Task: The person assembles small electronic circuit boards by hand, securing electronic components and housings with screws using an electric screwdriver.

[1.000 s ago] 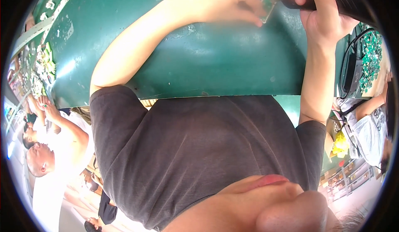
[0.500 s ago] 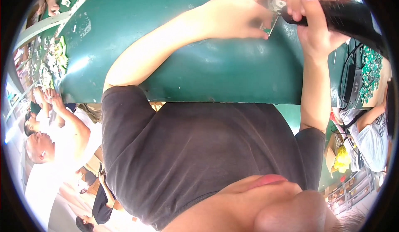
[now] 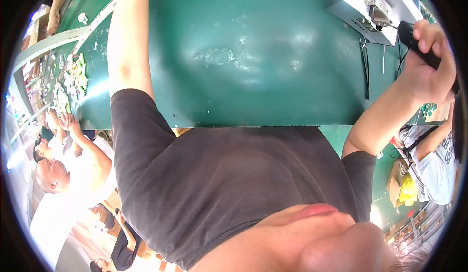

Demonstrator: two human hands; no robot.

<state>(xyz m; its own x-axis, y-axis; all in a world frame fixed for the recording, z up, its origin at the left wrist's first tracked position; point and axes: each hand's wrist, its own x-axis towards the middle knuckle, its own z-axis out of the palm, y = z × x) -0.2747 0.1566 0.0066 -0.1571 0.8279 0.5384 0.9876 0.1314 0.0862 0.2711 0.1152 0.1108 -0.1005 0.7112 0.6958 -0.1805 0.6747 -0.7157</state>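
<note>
So your black tool (image 3: 410,39) has a chunky, rounded handle and a thin metal shaft poking out front. You've got it tilted in your right hand (image 3: 435,76), nose up and left, shaft aimed at the metal fitting (image 3: 378,16) on that white box (image 3: 352,1). Can't tell if they're touching.

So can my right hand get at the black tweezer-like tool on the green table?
Probably not freely: your right hand is closed around a black handle, though nothing visible covers the tweezer-like tool.

Glare streaks the brightly lit surface (image 3: 273,96) near its left edge; whites beyond burn out; fisheye distortion bends the margins.
</note>
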